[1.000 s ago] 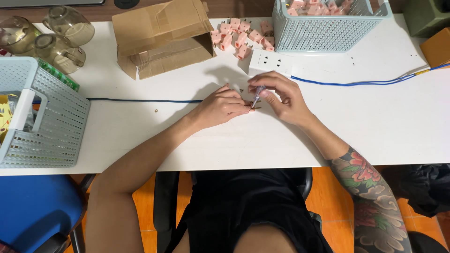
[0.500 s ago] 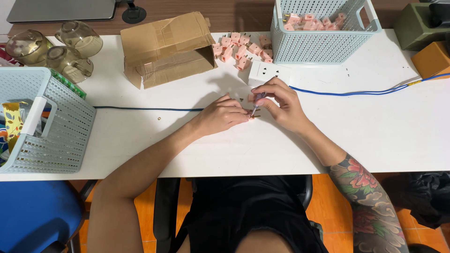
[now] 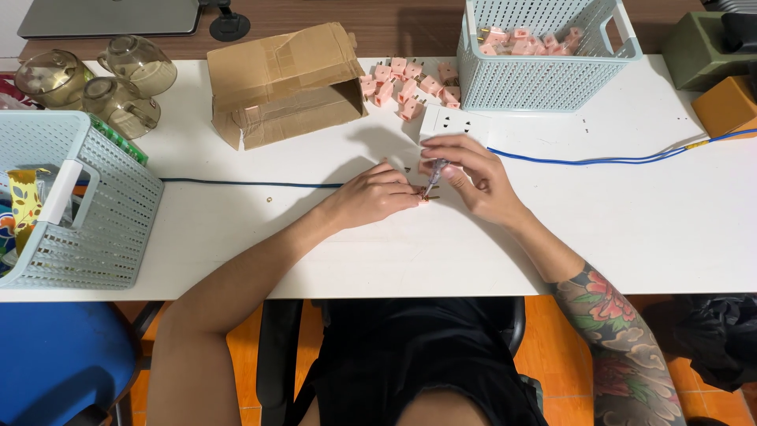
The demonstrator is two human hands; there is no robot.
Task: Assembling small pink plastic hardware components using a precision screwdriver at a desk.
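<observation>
My left hand [image 3: 372,196] rests on the white table [image 3: 315,252] and pinches a small pink plug piece [image 3: 424,199] at its fingertips. My right hand [image 3: 471,175] holds a thin screwdriver [image 3: 434,175] tilted down, its tip on that pink piece. A dark blue cable [image 3: 244,184] runs left from under my left hand. Another blue cable [image 3: 599,161] runs right from my right hand. A white socket plate [image 3: 453,125] lies just behind my hands.
A pile of pink plugs [image 3: 406,82] sits beside an open cardboard box [image 3: 280,83]. A pale blue basket [image 3: 544,47] holds more pink plugs. Another basket [image 3: 87,213] stands at left, glass cups [image 3: 95,79] behind it. A tiny screw [image 3: 270,200] lies loose.
The view has shifted slightly, so the table sits lower in the frame. My hands keep the same grip on the pink piece and the screwdriver.
</observation>
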